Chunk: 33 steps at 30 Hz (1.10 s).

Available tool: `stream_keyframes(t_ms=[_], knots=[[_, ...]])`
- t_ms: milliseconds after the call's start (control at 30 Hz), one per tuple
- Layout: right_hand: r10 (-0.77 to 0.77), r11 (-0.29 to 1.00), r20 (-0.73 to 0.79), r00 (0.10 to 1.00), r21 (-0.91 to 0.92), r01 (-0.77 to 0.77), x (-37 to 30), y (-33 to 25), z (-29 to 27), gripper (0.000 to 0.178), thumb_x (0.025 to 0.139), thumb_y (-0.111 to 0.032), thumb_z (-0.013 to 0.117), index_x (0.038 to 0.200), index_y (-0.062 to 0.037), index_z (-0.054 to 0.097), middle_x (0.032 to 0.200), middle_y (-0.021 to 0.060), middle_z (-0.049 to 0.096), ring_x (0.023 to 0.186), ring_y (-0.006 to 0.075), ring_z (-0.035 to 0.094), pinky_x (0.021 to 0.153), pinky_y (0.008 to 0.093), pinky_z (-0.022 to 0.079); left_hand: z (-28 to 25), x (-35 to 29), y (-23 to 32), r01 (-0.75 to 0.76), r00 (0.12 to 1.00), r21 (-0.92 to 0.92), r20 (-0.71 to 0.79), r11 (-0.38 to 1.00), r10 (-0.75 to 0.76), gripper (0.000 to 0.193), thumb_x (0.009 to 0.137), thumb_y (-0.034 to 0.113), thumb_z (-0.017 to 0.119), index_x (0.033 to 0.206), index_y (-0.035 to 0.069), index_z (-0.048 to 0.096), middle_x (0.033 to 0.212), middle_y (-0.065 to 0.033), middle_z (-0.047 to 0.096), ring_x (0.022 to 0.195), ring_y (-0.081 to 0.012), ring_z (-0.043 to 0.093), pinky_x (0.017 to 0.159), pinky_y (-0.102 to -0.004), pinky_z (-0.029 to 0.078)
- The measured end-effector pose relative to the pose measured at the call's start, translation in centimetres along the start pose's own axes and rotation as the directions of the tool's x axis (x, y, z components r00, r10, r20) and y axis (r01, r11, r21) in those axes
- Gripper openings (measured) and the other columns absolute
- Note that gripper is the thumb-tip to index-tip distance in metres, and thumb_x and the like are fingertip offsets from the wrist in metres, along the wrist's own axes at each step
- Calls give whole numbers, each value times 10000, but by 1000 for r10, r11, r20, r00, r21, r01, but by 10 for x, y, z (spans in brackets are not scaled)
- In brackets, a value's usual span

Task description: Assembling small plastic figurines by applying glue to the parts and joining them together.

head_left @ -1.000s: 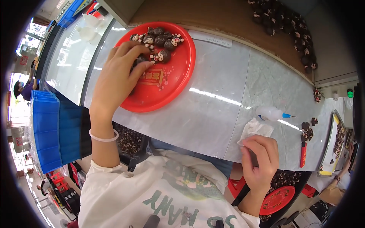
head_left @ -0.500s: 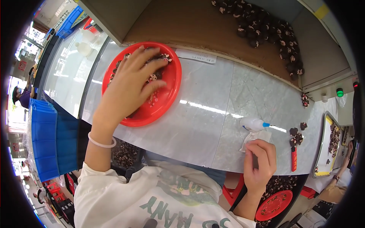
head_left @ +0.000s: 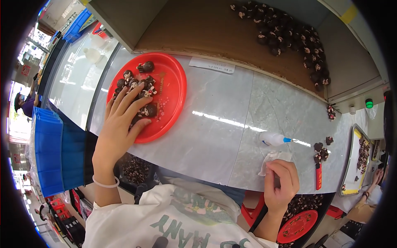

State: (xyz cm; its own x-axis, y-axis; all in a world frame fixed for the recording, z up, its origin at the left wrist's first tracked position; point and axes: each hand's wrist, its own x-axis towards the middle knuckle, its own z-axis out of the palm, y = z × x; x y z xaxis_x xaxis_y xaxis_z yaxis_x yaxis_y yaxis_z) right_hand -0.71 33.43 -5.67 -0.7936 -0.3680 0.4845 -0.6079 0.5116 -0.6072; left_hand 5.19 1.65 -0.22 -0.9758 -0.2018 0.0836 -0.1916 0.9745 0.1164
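Observation:
My left hand (head_left: 120,115) lies open over a round red plate (head_left: 175,99), fingers spread and touching small dark-brown doll figures (head_left: 133,84) heaped on its left half. It wears a pale band at the wrist. My right hand (head_left: 282,180) is closed, thumb against bent fingers, at the table's near edge. A crumpled white tissue (head_left: 273,159) lies by its fingertips; whether the fingers pinch something is hidden. Just beyond the tissue, a white squeeze bottle (head_left: 273,139) with a blue cap and thin tip lies on its side.
A brown-floored cabinet (head_left: 186,37) behind holds many dark figures (head_left: 285,35). To the right are a red-handled tool (head_left: 319,177), several loose figures (head_left: 320,153) and a tray (head_left: 349,173). Blue bins (head_left: 49,153) stand left; another red plate (head_left: 297,226) sits low right, near a co-worker's arm (head_left: 370,188).
My left hand has drawn back toward me and left across the plate, uncovering figures. The plate has shifted slightly left. My right hand stays closed near the tissue.

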Motion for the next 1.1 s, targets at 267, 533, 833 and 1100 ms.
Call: stream_keyframes(t_ms=[267, 533, 833, 1100], knots=[[5, 1000, 1, 1000, -12, -5, -1, 0, 1, 142, 668, 105, 555, 785, 25, 570, 748, 123, 574, 652, 223, 537, 574, 272, 429, 3, -3, -22, -3, 996, -111, -85, 994, -7, 363, 694, 136, 631, 1041, 70, 549, 1264, -73, 450, 1194, -292, 375, 999, -385, 288], [14, 999, -10, 1000, -51, -14, -1, -4, 4, 136, 685, 97, 554, 800, 26, 569, 763, 124, 576, 679, 223, 545, 604, 275, 435, 3, -1, -42, -97, 988, -130, -130, 987, 80, 352, 698, 167, 644, 1037, 109, 569, 1213, -58, 493, 1148, -281, 418, 972, -379, 328], [28, 998, -33, 999, -52, -30, -4, -3, 6, 123, 709, 86, 547, 816, 31, 572, 774, 125, 569, 683, 214, 542, 604, 266, 433, 3, -4, -55, -79, 990, -127, -122, 989, 63, 394, 677, 151, 659, 1048, 73, 553, 1218, -81, 484, 1160, -286, 416, 980, -373, 319], [34, 998, -31, 999, -49, -36, -3, -2, 5, 117, 721, 88, 540, 818, 31, 569, 772, 124, 568, 685, 208, 540, 600, 261, 430, 2, -5, -51, 46, 982, -231, -169, 972, -87, 461, 707, 272, 655, 1122, 118, 527, 1206, -76, 484, 1126, -289, 430, 955, -376, 338]])
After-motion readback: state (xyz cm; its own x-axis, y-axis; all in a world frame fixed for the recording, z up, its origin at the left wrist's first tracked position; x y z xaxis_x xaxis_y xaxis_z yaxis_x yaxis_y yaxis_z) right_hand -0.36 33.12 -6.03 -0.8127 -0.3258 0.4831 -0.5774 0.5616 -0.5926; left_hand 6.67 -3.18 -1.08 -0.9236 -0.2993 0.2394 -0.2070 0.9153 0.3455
